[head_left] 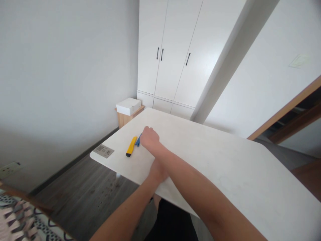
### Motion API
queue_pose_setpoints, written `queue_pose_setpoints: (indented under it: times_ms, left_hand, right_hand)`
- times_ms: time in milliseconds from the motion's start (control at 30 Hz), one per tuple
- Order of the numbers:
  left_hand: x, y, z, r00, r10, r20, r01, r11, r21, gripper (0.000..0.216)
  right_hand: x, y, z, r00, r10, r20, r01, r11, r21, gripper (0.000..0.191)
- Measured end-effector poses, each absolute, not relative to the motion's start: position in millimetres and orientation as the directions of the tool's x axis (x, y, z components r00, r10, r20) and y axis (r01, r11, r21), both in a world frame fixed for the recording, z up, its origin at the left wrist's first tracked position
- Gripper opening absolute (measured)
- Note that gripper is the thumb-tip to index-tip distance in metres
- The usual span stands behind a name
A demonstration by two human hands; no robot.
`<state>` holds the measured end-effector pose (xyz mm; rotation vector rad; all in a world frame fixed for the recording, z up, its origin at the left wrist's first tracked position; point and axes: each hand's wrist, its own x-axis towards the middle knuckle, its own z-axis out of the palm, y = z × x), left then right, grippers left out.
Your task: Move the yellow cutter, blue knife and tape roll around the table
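My right hand reaches across my left one over the white table, its fingers curled closed. At its left edge is a small blue clip with a forked end; the clip's far end passes behind the fingers. Just left of the clip, a yellow utility knife with a black end lies on the tabletop. Nearer the front edge, my left hand rests low at the table, bent under my right forearm. That forearm covers part of the left hand, and its fingers do not show.
A printed grey label is stuck on the table's left corner. Beyond that end, a white box sits on a wooden stand. White cabinets with black handles line the back, and a patterned cloth shows at lower left.
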<state>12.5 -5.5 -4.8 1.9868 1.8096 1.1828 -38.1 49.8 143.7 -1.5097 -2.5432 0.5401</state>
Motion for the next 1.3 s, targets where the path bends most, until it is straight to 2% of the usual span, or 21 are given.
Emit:
queue_pose_setpoints:
  times_ms: [100,200,300,367,567,667,767,1300]
  left_hand:
    - [13.8,-5.3,2.6,0.007,0.921,0.390,0.795,-0.242,0.556,0.028]
    - [13.3,-4.5,5.1,0.069,0.929,0.365,0.867,-0.237,0.439,0.029]
    - [12.6,-4.0,3.6,0.075,0.928,0.365,0.892,-0.226,0.391,0.031]
    - [12.0,-3.8,1.9,0.078,0.922,0.380,0.893,-0.234,0.384,0.032]
    - [8.9,-2.2,-0.3,0.099,0.899,0.427,0.898,-0.266,0.351,0.033]
    - [7.2,-1.1,0.1,0.117,0.901,0.418,0.911,-0.265,0.317,0.036]
    - [6.0,-0.7,0.4,0.120,0.903,0.413,0.916,-0.261,0.303,0.038]
    - [5.9,-2.2,5.1,0.099,0.913,0.395,0.917,-0.238,0.319,0.040]
  right_hand:
    - [17.6,60.2,158.0,-0.547,0.836,0.046,0.773,0.526,-0.354,0.029]
    - [94.4,74.2,146.0,-0.539,0.832,0.130,0.742,0.542,-0.394,0.028]
    - [185.4,82.9,111.6,-0.432,0.893,0.127,0.777,0.440,-0.450,0.028]
    - [247.1,83.5,84.4,-0.343,0.935,0.092,0.829,0.348,-0.438,0.032]
    - [371.8,58.0,27.8,-0.195,0.972,0.129,0.936,0.224,-0.271,0.056]
    - [384.6,36.9,16.2,-0.215,0.965,0.148,0.958,0.238,-0.160,0.067]
    - [380.2,22.9,12.7,-0.242,0.961,0.135,0.960,0.258,-0.110,0.069]
    - [376.3,18.6,15.7,-0.218,0.969,0.120,0.959,0.235,-0.156,0.067]
